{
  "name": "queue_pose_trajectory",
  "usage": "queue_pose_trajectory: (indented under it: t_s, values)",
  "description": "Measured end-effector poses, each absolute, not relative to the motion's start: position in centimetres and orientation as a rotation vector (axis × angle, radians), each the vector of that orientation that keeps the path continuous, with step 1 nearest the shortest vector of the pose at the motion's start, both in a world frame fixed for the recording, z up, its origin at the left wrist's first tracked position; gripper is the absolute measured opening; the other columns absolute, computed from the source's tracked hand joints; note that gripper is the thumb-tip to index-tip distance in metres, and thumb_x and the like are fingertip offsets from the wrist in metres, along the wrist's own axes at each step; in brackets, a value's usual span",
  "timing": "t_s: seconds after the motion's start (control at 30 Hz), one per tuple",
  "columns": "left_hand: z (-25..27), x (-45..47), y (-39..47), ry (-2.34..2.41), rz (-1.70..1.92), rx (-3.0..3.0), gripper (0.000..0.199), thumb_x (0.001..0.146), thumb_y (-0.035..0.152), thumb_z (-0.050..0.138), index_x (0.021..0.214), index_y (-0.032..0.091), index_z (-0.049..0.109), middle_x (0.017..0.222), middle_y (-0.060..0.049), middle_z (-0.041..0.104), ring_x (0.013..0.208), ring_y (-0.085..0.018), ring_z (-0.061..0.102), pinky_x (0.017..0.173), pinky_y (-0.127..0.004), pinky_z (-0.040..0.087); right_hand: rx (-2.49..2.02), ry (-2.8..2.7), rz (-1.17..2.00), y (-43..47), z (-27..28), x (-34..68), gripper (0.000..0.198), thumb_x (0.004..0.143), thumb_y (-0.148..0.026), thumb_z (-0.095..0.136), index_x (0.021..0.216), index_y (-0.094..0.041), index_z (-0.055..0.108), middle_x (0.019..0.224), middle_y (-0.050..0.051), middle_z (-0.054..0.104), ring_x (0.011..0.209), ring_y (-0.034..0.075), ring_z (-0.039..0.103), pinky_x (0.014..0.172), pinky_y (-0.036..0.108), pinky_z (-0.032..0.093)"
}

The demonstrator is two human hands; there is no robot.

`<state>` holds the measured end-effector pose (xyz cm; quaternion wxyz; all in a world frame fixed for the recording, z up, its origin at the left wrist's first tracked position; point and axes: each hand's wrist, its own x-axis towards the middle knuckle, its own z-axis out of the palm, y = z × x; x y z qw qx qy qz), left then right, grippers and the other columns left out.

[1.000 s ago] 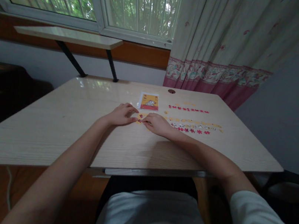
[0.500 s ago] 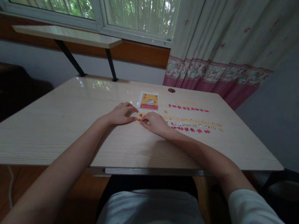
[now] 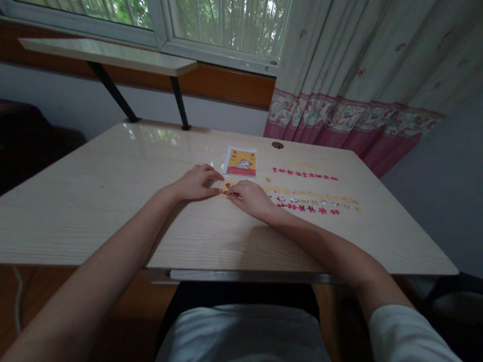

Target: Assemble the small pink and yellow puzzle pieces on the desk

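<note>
A small joined patch of yellow jigsaw puzzle (image 3: 229, 185) with red marks lies on the desk between my hands. My left hand (image 3: 197, 183) rests at its left side, thumb and forefinger apart and touching its edge. From the right, my right hand (image 3: 251, 198) bends over the patch with its fingers pinched together at the lower part. A puzzle piece seems to be under those fingertips, mostly hidden by them. Just behind the patch lies a picture card (image 3: 242, 163), yellow and red with a white cartoon animal.
Loose puzzle pieces lie in rows to the right: a far red row (image 3: 305, 174), a yellow row (image 3: 323, 197), a white-patterned row (image 3: 311, 203) and a near red row (image 3: 310, 209). A raised shelf (image 3: 110, 54) stands at the desk's back left, near a round cable hole (image 3: 277, 145).
Both hands stay at the puzzle patch, with only a very slight shift of the right fingertips. The view has tilted a little; the pieces and card lie as before.
</note>
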<state>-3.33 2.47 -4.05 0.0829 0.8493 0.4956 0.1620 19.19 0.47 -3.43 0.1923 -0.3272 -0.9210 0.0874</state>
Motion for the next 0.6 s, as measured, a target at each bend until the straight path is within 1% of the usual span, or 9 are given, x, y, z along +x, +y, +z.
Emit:
queue_pose_trajectory:
  t_s: [0.3, 0.5, 0.6]
  values:
    - [-4.0, -3.3, 2.4, 1.482, 0.5, 2.503, 0.052, 0.073, 0.055, 0.058, 0.112, 0.02, 0.067, 0.109, -0.011, 0.056, 0.106, -0.03, 0.051, 0.1, -0.049, 0.037, -0.851, -2.674, 0.191, 0.6, -3.2, 19.3, 0.025, 0.093, -0.023, 0.049, 0.096, -0.012, 0.071, 0.089, 0.01, 0.067, 0.085, 0.016, 0.057, 0.079, 0.027, 0.04]
    - [-4.3, -3.4, 2.5, 1.474, 0.512, 2.507, 0.049, 0.077, 0.054, 0.055, 0.111, 0.021, 0.066, 0.109, -0.01, 0.057, 0.105, -0.029, 0.052, 0.098, -0.047, 0.039, -0.81, -2.66, 0.292, 1.2, -2.8, 20.2, 0.024, 0.091, -0.018, 0.051, 0.105, -0.013, 0.069, 0.098, 0.009, 0.068, 0.091, 0.015, 0.059, 0.086, 0.028, 0.041]
    - [-4.3, -3.4, 2.4, 1.47, 0.504, 2.5, 0.051, 0.079, 0.056, 0.052, 0.113, 0.02, 0.066, 0.11, -0.011, 0.056, 0.105, -0.029, 0.052, 0.098, -0.048, 0.039, -0.862, -2.598, 0.316, 2.0, -2.2, 21.4, 0.023, 0.088, -0.014, 0.051, 0.102, -0.013, 0.07, 0.098, 0.009, 0.069, 0.091, 0.015, 0.06, 0.085, 0.028, 0.042]
